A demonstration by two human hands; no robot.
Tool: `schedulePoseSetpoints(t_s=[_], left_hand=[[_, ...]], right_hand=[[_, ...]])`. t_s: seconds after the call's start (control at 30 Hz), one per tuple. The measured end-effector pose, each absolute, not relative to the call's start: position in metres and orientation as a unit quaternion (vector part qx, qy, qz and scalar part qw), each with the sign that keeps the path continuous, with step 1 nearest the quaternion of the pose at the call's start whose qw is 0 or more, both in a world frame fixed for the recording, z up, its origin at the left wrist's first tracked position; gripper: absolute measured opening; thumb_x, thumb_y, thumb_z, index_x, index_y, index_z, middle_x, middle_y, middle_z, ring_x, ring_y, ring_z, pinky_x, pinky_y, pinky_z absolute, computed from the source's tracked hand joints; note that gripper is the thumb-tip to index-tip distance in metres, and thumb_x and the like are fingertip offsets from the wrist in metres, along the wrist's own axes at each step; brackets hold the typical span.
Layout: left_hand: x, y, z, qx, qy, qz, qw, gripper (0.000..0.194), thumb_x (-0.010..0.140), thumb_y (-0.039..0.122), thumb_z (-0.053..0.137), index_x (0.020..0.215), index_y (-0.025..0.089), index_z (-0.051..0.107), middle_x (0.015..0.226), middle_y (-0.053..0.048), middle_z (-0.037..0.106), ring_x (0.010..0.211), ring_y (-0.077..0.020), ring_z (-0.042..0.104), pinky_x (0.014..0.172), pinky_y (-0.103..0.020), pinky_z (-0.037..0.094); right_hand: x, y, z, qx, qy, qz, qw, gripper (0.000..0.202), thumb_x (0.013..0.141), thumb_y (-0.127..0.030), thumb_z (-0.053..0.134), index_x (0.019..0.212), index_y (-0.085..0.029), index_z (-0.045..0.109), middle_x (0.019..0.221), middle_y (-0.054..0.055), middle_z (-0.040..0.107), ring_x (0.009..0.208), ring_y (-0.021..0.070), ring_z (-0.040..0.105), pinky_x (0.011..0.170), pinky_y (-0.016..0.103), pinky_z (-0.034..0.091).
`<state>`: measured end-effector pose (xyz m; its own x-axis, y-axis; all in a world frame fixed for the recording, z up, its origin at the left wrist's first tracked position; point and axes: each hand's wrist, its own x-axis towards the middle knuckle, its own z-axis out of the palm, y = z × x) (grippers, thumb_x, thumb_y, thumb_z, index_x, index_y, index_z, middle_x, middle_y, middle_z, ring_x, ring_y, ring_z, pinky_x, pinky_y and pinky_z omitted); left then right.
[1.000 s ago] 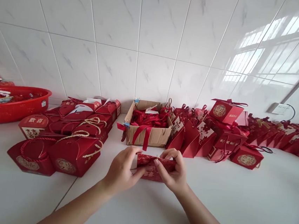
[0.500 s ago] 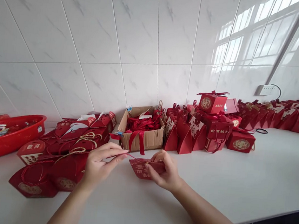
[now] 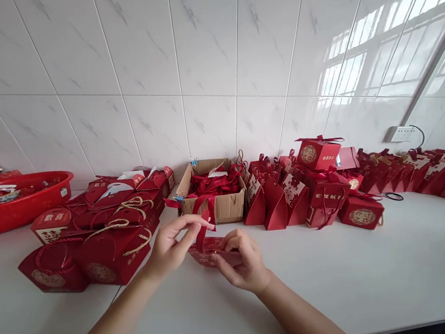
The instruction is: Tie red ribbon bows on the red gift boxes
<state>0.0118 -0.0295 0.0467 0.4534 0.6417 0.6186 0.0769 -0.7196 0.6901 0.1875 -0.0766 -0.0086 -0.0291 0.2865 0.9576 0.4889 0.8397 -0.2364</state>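
Between my hands is a small red gift box [image 3: 206, 259] with pale printed characters, low over the white counter. My right hand [image 3: 243, 261] pinches its upper edge from the right, close to a tiny gold-coloured spot. My left hand [image 3: 176, 241] is closed, fingertips together, on a red ribbon [image 3: 201, 237] that rises from the top of the box. The far side of the box and part of its top are hidden by my fingers. Just behind stands an open cardboard box [image 3: 228, 209] full of red ribbons [image 3: 216, 186], with some hanging over its front.
To the left lie several red gift boxes [image 3: 98, 255] with gold cords, beside a red plastic basin [image 3: 47, 192]. On the right, several peaked red boxes [image 3: 276, 203] and stacked boxes [image 3: 318, 154] line the tiled wall. A black ring [image 3: 394, 196] lies on the counter [image 3: 338, 272].
My left hand has moved right, closer to the gift box, and the ribbon now stands up from it instead of stretching leftward. My right hand keeps its grip. The view has shifted slightly.
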Motion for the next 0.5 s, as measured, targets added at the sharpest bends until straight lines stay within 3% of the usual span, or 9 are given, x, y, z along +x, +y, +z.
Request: schedulePoseSetpoints(t_s=[0.07,0.13,0.3,0.5], left_hand=[[0.005,-0.033,0.044,0.811,0.187,0.422,0.359,0.026,0.091,0.024,0.043,0.101,0.019,0.067,0.096,-0.009,0.071,0.115,-0.0269,0.056,0.099,-0.041,0.043],[0.002,-0.037,0.043,0.821,0.167,0.396,0.377,0.028,0.087,0.02,0.047,0.108,0.021,0.065,0.102,-0.01,0.07,0.125,-0.0288,0.048,0.102,-0.044,0.041],[0.009,-0.045,0.037,0.834,0.165,0.43,0.303,0.021,0.079,0.011,0.059,0.09,0.025,0.071,0.099,-0.007,0.062,0.104,-0.0236,0.058,0.083,-0.034,0.052],[0.02,-0.051,0.028,0.791,0.175,0.471,0.349,0.025,0.081,0.009,0.061,0.095,0.027,0.069,0.097,-0.004,0.067,0.095,-0.0197,0.065,0.076,-0.028,0.057]], right_hand=[[0.188,-0.077,-0.008,-0.268,-0.715,-0.078,0.641,0.019,0.08,-0.019,0.059,0.083,-0.024,0.041,0.069,0.0,0.051,0.059,0.0153,0.053,0.052,0.027,0.043],[0.189,-0.077,-0.008,-0.264,-0.716,-0.074,0.642,0.018,0.08,-0.018,0.059,0.084,-0.024,0.042,0.07,0.001,0.053,0.059,0.0153,0.054,0.052,0.027,0.044],[0.189,-0.077,-0.008,-0.263,-0.72,-0.07,0.639,0.018,0.079,-0.017,0.059,0.084,-0.024,0.042,0.072,0.002,0.055,0.061,0.0156,0.056,0.055,0.029,0.046],[0.189,-0.079,-0.007,-0.263,-0.72,-0.063,0.639,0.019,0.079,-0.017,0.06,0.084,-0.023,0.042,0.072,0.002,0.056,0.062,0.0161,0.057,0.055,0.03,0.047]])
